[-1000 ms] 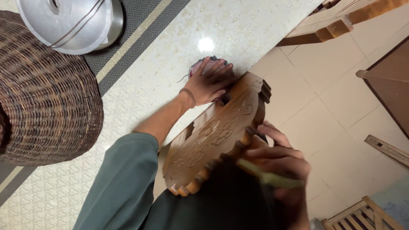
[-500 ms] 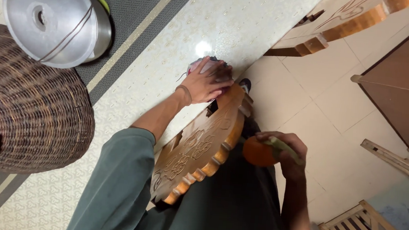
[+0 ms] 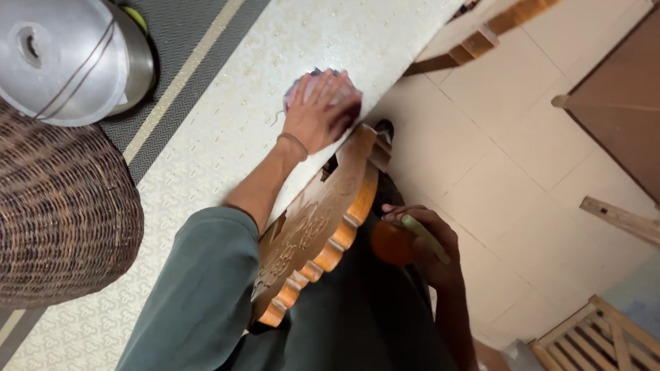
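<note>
Two hands work at opposite sides of one carved wooden panel, a flat piece with a scalloped orange-brown edge that stands on edge against the person's dark lap. Its long axis runs from the near left, by the green sleeve, up to the far right, where its top corner meets the seam between the pale patterned floor covering and the beige floor tiles.

At that far end, the left hand lies flat, fingers spread, pressing down on a crumpled reddish cloth; it is open-palmed on the cloth, not closed round it. The cloth sits just beyond the top of the panel, touching or nearly touching it.

On the right side of the panel, about halfway along its length, the right hand is curled around a small round orange object and a thin greenish stick-like handle; what the object is cannot be told. It is held just beside the scalloped edge, and it is the hand nearer the carved face.

Farther left stand a dark wicker basket and an upturned metal pot, well apart from both hands. A slatted wooden frame lies at the near right.
</note>
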